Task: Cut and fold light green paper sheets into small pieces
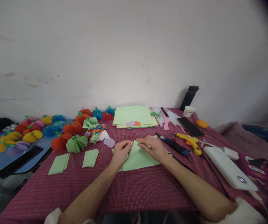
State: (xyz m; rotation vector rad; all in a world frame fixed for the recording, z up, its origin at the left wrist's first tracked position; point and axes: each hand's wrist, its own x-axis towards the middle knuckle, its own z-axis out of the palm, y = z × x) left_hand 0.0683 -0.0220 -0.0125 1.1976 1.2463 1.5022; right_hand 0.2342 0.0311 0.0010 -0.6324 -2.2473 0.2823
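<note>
Pale green paper (138, 158) lies in front of me on the red checked cloth, its far corner lifted between my two hands. My left hand (122, 152) pinches the paper at its left far edge. Fingers of my right hand (154, 147) press together on the same paper, just right of that corner. Part of the sheet is hidden under the right hand and wrist. Left of my left hand are a lilac paper half-round (109, 142) and two stacks of small green paper pieces (90, 158), (59, 164).
Colourful paper pumpkins (73, 128) crowd the left, beside paper scraps (96, 132). Large green sheets (134, 114) lie at the back. To the right are a yellow glue gun (188, 140), a black-and-blue tool (173, 144), a phone (191, 126), a paper cup (189, 111), a black bottle (189, 97) and a white power bank (229, 168).
</note>
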